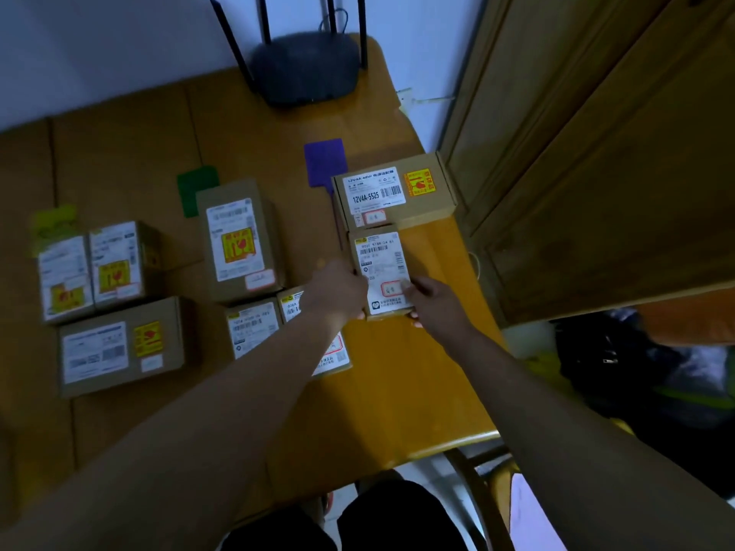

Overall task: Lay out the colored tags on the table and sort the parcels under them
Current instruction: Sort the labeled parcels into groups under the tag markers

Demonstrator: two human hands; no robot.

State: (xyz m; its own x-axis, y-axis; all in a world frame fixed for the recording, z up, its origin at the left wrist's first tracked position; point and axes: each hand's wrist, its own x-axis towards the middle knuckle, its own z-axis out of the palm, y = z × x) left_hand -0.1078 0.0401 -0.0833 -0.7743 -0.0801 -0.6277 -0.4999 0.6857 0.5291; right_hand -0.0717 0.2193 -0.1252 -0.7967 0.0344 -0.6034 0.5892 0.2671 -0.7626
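Both hands, left hand (338, 290) and right hand (433, 302), are clasped on a small parcel (380, 268), held just below the flat box (391, 192) beside the purple tag (324, 161).

Table (401, 391) orange-brown wood. Purple tag (324, 161) at 12 o'clock of centre, dark green tag (197, 188) at 10 o'clock, yellow-green tag (53, 222) at 9 o'clock. Parcels plain brown cardboard with white labels, black barcodes. Flat parcel (393, 192) at 1 o'clock: yellow sticker with red print. Small parcel (380, 272) between the hands: white label, yellow corner patch, red-outlined stamp. Tall parcel (238, 240): yellow-red sticker. Router (306, 69) black. Cabinet door (596, 153) brown wood. Wall (99, 45) pale blue-white.
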